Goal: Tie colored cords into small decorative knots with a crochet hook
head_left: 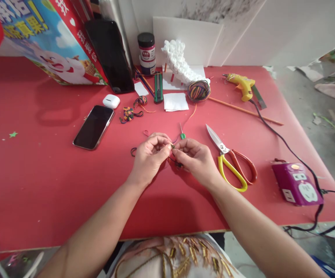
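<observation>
Both hands meet over the middle of the red table (39, 185). The left hand (150, 156) has thumb and forefinger pinched shut on a small knotted piece of cord (172, 146), and the right hand (194, 157) pinches the same piece from the other side, fingertips almost touching the left's. Dark loose ends of cord trail beneath the hands, and a thin orange strand runs from them toward 1 o'clock, up to a ball of multicoloured cord (199, 90).

A green-handled awl (181, 133) lies just beyond the fingertips at 12 o'clock. At 3 o'clock of the right hand, near it, lie scissors (228, 160) with yellow and red handles, blades open. Further out at 3 o'clock sits a purple power strip (297, 183) with a black cable. At 10 o'clock of the left hand lies a dark smartphone (94, 126) face up, with a white earbud case (111, 101) just above it and small knotted cord pieces (128, 114) beside that. Far at 1 o'clock rest a yellow glue gun (242, 85) and a thin wooden stick (244, 111). At 12 o'clock, by the wall, stand a dark jar (147, 53) and a white foam model (177, 63)
</observation>
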`<state>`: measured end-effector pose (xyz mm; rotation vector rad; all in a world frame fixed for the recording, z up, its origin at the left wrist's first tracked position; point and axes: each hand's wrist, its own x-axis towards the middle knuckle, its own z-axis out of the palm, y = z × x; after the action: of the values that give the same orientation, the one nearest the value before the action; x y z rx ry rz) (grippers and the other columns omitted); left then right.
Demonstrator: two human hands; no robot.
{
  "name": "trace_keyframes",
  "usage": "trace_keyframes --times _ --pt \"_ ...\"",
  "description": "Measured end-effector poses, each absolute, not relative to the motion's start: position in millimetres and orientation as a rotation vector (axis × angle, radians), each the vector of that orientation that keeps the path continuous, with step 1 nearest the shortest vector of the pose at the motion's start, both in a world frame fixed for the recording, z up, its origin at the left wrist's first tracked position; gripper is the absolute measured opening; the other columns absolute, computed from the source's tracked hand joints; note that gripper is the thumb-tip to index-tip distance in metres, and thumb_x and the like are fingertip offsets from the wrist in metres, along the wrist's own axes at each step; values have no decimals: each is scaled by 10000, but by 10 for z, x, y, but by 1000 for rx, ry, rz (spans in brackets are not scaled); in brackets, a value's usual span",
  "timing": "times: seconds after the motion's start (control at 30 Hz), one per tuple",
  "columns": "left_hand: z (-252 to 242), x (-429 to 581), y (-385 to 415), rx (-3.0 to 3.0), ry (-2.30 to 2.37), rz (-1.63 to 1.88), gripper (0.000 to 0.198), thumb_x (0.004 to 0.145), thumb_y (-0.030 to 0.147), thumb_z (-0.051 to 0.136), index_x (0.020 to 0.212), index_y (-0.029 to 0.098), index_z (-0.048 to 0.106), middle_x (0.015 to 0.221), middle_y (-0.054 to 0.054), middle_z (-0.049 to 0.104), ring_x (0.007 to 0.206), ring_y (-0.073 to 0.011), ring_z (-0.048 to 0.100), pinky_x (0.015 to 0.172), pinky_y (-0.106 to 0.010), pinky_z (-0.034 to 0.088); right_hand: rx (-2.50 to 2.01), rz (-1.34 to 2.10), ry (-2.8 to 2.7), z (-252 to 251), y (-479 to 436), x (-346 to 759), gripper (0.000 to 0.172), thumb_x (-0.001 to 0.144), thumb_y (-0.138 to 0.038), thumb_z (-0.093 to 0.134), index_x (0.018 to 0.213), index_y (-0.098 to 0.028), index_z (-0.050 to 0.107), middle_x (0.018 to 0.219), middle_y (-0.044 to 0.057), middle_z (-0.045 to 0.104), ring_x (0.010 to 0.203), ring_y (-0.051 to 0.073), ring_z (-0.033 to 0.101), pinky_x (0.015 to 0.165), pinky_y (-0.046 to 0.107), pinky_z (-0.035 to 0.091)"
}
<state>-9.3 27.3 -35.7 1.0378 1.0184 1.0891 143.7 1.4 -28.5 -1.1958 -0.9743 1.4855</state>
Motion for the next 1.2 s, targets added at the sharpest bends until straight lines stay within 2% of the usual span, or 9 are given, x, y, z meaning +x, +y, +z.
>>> trace_keyframes --times 0.1,0.23,0.57,0.7,0.83,0.97,1.1,1.2 --pt "-355 -98 269 1037 1021 1116 97 781 244 771 774 178 700 1000 -43 625 808 -125 566 702 -262 447 -1187 1486 -981 -292 9 1439 228 833 -336 802 808 -172 645 545 -75 545 436 61 424 424 223 339" --pt "-359 -100 266 1022 1020 1146 87 791 234 772 771 180 706 1004 -44 627 787 -115 556 670 -257 431 -1200 1463 -995 -291 6 1444 214 840 -320 792 808 -172 641 566 -68 554 465 66 459 434 216 345" --pt "-363 -116 297 902 1010 1165 122 783 246 802 780 169 707 1008 -23 623 539 -30 442 491 -237 331 -1211 1485 -1016 -250 11 1450 199 824 -306 787 816 -170 641 609 -57 583 495 65 496 469 213 384" --pt "-358 -129 290 877 959 1066 165 791 285 828 825 173 713 847 -8 623 532 -50 442 480 -216 335 -1188 1508 -970 -227 8 1463 189 836 -315 776 873 -163 670 590 -70 569 476 57 454 438 206 343" --pt "-359 -149 289 862 935 976 171 849 338 803 892 187 735 660 25 570 530 -84 472 488 -209 368 -1199 1510 -926 -234 -2 1475 218 841 -344 785 823 -158 674 560 -66 556 450 47 412 410 196 304" --pt "-344 -157 289 894 879 900 234 862 391 819 972 188 779 684 15 614 539 -87 507 512 -218 404 -1203 1553 -863 -242 -4 1480 266 812 -377 828 834 -155 685 558 -62 563 424 41 407 392 182 272" --pt "-317 -156 291 947 916 945 262 791 393 901 873 191 755 682 22 603 531 -84 483 511 -232 397 -1168 1618 -797 -216 7 1483 314 773 -406 870 801 -157 681 558 -60 568 399 34 404 376 171 256" --pt "-290 -167 302 1052 957 971 316 794 443 898 799 190 708 723 11 612 550 -93 478 526 -253 394 -1146 1670 -746 -193 16 1481 326 752 -410 877 771 -161 668 551 -54 589 364 24 368 353 171 245"
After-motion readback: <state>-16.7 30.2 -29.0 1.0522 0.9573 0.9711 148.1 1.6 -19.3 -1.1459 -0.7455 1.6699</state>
